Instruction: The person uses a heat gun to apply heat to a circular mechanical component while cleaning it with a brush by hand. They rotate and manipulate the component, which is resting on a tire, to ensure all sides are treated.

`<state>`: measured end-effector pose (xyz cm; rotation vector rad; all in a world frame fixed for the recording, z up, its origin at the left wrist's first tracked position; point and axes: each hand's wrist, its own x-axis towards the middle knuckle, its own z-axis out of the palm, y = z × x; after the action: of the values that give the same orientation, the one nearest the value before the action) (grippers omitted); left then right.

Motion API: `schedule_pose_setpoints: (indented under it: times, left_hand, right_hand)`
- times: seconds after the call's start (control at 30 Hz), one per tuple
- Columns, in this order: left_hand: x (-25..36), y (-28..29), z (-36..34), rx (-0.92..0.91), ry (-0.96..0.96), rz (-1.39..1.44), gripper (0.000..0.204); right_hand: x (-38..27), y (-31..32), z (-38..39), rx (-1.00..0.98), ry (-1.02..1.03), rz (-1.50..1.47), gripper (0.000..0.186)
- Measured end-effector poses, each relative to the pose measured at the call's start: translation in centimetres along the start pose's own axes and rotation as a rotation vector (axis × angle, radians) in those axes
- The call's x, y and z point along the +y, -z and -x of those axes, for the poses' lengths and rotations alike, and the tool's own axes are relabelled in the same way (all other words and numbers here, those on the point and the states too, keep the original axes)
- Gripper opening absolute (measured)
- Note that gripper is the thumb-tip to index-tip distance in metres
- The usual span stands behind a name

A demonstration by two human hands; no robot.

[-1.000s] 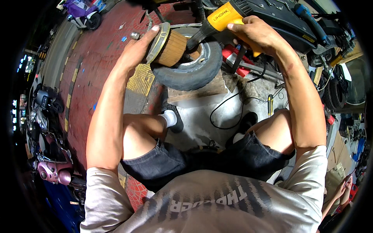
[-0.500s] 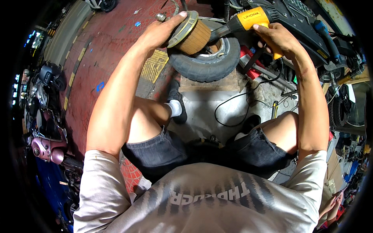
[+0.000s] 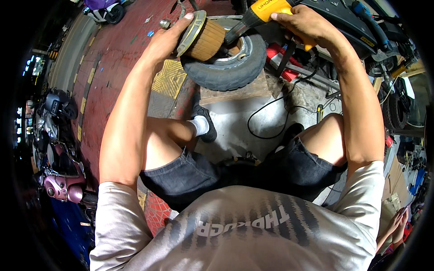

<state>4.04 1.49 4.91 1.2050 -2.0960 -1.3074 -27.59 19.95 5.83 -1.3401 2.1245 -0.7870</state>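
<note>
My left hand (image 3: pixel 166 39) is closed on a motor stator (image 3: pixel 209 41), a brown ribbed cylinder with a grey-green round end cover and a metal shaft end at its left. It is held tilted over the wheel (image 3: pixel 226 76), whose black tyre lies flat with its metal hub facing up. In my right hand (image 3: pixel 304 23) is a yellow heat gun (image 3: pixel 266 10), gripped by its handle. Its dark nozzle points down left, close to the stator's lower right side and the hub opening. The wheel rests on a wooden-topped box (image 3: pixel 235 95) in front of my feet.
The heat gun's black cord (image 3: pixel 258 136) loops over the floor right of the box. A red case (image 3: pixel 280 58) and metal frame stand beside the wheel. Parked scooters (image 3: pixel 63 187) line the left. Another person's hands (image 3: pixel 398 223) show at the lower right.
The view has shifted, so wheel, stator and heat gun appear further left and higher. Both hands keep their holds; the nozzle still points at the gap between stator and hub.
</note>
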Motion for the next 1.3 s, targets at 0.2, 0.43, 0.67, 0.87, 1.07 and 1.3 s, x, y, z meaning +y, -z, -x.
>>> schedule_pose_setpoints:
  times: [0.2,0.43,0.67,0.87,1.07,1.3]
  left_hand:
    - [1.1,-0.3,0.8,-0.001,0.026,0.002,0.088]
    - [0.0,0.0,0.0,0.018,0.023,-0.022,0.087]
    - [1.5,0.0,1.0,-0.002,0.054,-0.021,0.081]
    - [0.0,0.4,-0.4,-0.031,0.002,-0.006,0.081]
    - [0.3,0.1,0.0,0.054,-0.022,-0.183,0.09]
    - [-1.5,0.0,-1.0,0.024,-0.026,-0.101,0.089]
  right_hand:
    - [0.2,0.1,-0.2,0.026,0.072,0.102,0.058]
    - [-2.2,0.0,1.3,0.123,0.185,0.179,0.055]
    - [-4.9,1.8,3.1,0.063,0.093,0.141,0.052]
    - [-5.7,2.1,3.7,0.006,-0.006,0.15,0.052]
    - [-7.3,6.8,9.4,0.283,0.054,-0.065,0.048]
    - [-8.6,4.3,11.2,0.291,-0.001,0.004,0.043]
